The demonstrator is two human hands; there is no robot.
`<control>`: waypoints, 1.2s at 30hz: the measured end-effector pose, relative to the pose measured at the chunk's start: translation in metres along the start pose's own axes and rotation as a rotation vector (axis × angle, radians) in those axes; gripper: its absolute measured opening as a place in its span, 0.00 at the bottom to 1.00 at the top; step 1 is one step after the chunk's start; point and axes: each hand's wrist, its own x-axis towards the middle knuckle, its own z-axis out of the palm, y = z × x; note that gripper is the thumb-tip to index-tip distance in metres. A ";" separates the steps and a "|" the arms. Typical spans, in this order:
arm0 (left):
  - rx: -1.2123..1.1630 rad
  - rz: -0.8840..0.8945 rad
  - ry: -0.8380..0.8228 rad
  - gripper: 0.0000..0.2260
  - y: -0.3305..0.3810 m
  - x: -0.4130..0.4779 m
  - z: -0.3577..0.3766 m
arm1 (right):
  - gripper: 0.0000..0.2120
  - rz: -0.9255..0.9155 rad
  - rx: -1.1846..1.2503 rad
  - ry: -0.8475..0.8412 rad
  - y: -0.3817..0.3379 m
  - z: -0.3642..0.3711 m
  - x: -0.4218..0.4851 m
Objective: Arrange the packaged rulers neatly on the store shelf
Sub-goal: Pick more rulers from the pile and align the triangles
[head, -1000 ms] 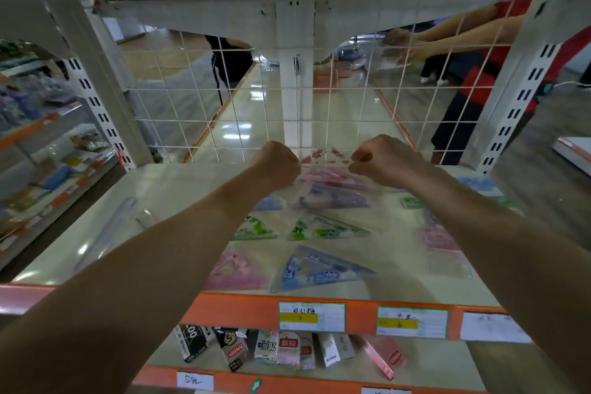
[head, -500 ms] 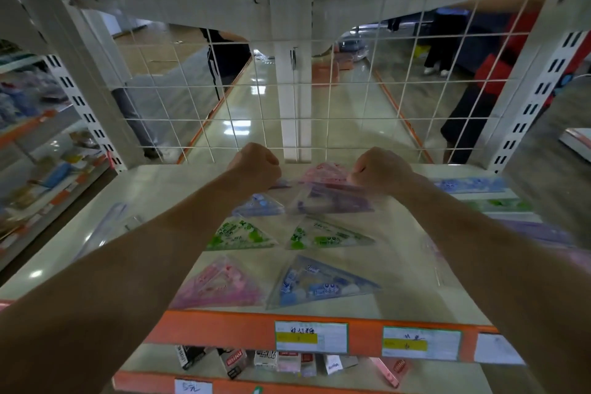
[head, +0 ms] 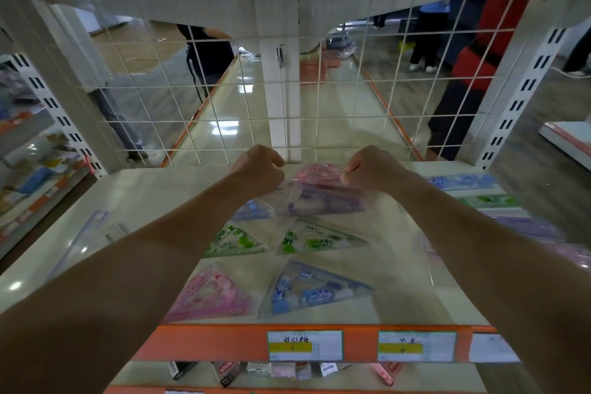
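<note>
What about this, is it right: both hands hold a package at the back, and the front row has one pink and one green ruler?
No: the head view shows one pink ruler and one blue ruler in front.

A white wire grid stands at 12 o'clock; beyond it, a glossy orange-edged surface reflects bright light. Stocked racks stand at 9 o'clock, a red-clad person at 2 o'clock.

A shop: price labels along the orange shelf edge, packaged goods below it, more stocked shelving left of it.
</note>
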 end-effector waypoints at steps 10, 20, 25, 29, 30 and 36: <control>0.022 0.078 -0.087 0.14 0.026 0.011 0.021 | 0.11 0.295 0.501 -0.170 0.001 -0.015 0.000; 0.035 0.049 -0.049 0.12 0.020 0.019 0.014 | 0.10 0.199 0.405 -0.162 -0.006 -0.025 -0.007; 0.045 0.010 -0.024 0.13 0.011 0.015 -0.016 | 0.10 0.141 0.580 -0.030 -0.014 -0.025 -0.007; -0.029 -0.032 -0.046 0.17 -0.005 0.001 -0.039 | 0.08 0.037 0.650 -0.081 -0.044 -0.029 -0.014; -0.074 -0.057 -0.058 0.16 -0.009 -0.004 -0.045 | 0.08 0.011 0.666 -0.110 -0.053 -0.028 -0.017; -0.506 -0.244 -0.118 0.03 -0.050 -0.043 -0.078 | 0.10 -0.119 0.539 -0.270 -0.099 -0.001 -0.036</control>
